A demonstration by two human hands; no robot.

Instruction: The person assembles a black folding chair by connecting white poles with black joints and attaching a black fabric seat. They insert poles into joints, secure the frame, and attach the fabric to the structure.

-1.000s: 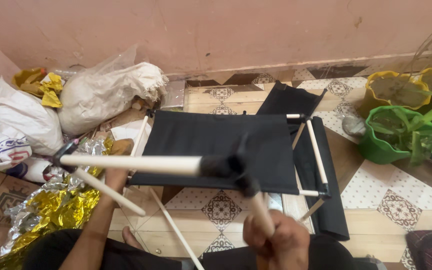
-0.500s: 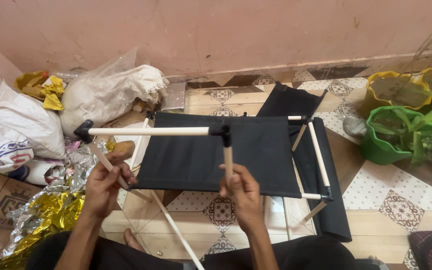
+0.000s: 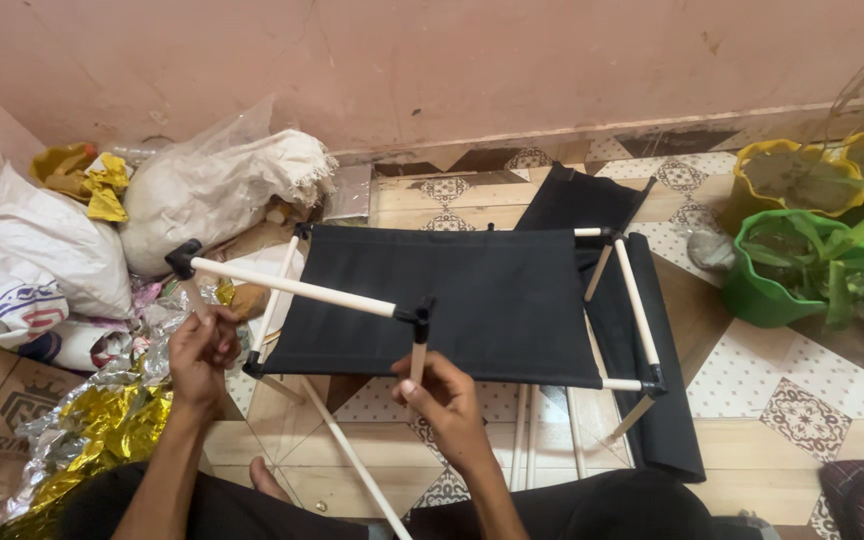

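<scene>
Tiled floor (image 3: 752,370); white-rod frame (image 3: 297,288) (black corner joints), seemingly gripped by both hands.

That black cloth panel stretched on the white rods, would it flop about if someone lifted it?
Probably light: the black cloth panel hangs on thin white rods. Likely taut while framed, floppy once off. The frame may wobble, since only small black corner joints join it.

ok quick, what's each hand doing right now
Left hand: closed around the left white leg rod below its black corner joint.
Right hand: closed around the right white leg rod.
</scene>
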